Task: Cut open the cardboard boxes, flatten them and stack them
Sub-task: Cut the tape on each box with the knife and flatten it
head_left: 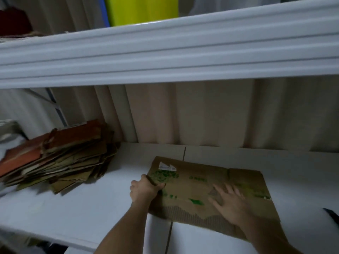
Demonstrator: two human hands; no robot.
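1. Brown corrugated cardboard, a flattened box [211, 187] with green print and a torn white label [167, 166], lies flat on the white tabletop [82, 208], toward its near edge and right of the middle.
2. The left hand [145, 188] grips the flattened box at its left edge, fingers curled under the edge and thumb lying on the top face.
3. The right hand [229, 204] rests palm down on the right half of the sheet, fingers straight and spread wide.
4. The near edge of the flattened box is ragged, with the ribbed inner layer exposed.
5. A stack of flattened boxes [58, 158], brown with reddish-orange sheets on top, sits toward the tabletop's far left corner, well apart from the sheet under the hands.
6. A dark pointed object [331, 215] shows at the right edge; what it is cannot be told.
7. Beige pleated curtain [201, 114] hangs behind the far edge, under a white shelf rail [165, 52].
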